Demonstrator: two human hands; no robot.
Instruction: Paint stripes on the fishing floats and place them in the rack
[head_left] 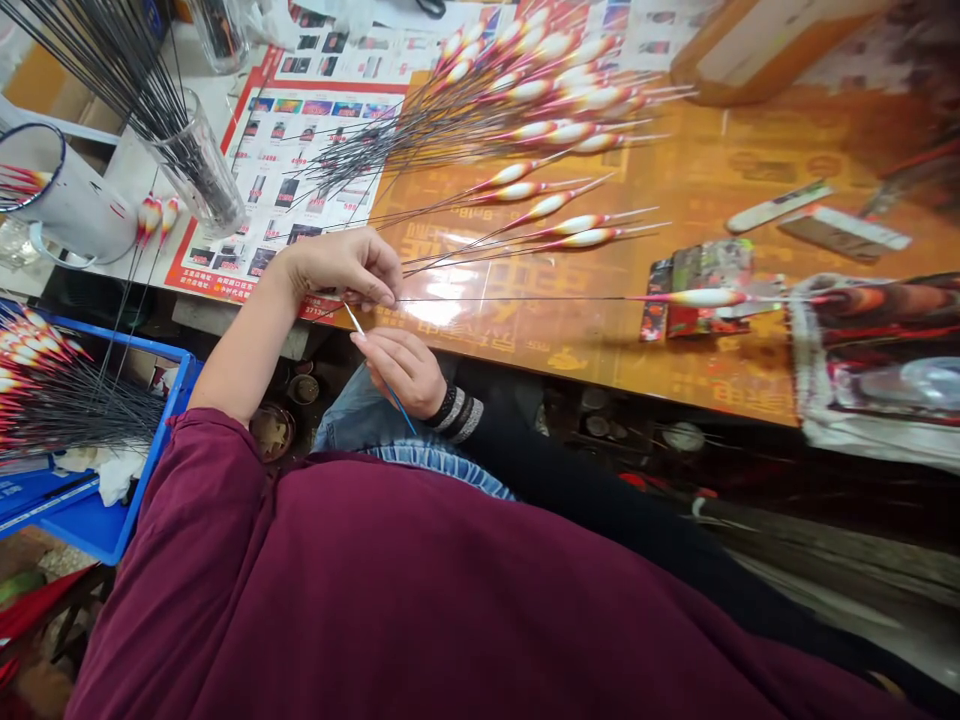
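My left hand (349,265), at the table's front edge, pinches the end of a thin dark stem (510,299). The stem runs right to a pink, yellow and white float body (701,298), level over the tabletop. Just below, my right hand (405,372) has its fingers closed on a slim brush-like tool (401,408) with a blue end, its pale tip close to my left fingertips. Behind my hands, many similar floats (555,130) lie in a fanned pile with their stems to the left.
Dark stems stand in a clear glass (199,180) beside a white mug (79,205). More floats fill a blue crate (184,385) at left. Towards the right are a small block (709,270), flat sticks (780,207), a large container (757,50) and a cloth (814,405).
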